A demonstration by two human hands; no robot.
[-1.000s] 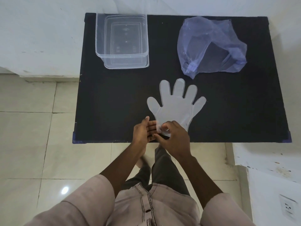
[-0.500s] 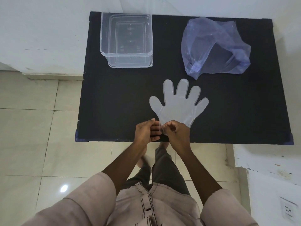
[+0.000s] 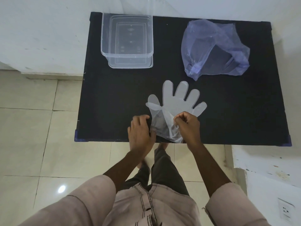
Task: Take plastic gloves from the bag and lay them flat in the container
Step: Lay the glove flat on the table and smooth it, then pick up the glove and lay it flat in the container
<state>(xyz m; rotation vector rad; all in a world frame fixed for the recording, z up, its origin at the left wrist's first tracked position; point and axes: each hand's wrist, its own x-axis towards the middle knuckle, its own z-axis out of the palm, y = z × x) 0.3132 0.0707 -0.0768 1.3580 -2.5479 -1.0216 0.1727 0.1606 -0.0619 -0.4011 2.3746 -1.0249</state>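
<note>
A clear plastic glove (image 3: 177,101) lies on the black table (image 3: 114,98), fingers pointing away from me. Its cuff end is lifted and pulled open near the table's front edge. My right hand (image 3: 187,126) pinches the upper layer of the cuff and holds it up. My left hand (image 3: 140,129) lies at the cuff's left edge, fingers spread and touching it. A clear rectangular container (image 3: 127,39) stands at the back left with nothing visible inside. A crumpled bluish plastic bag (image 3: 213,49) lies at the back right.
The table stands against a white wall, over a tiled floor (image 3: 32,128). A white ledge with a wall socket (image 3: 285,211) is at the lower right. My legs and shirt fill the bottom of the view.
My hands have drawn apart at the cuff. The right hand has lifted one layer, so the flat cuff has opened up. The left hand has slid left and spread.
</note>
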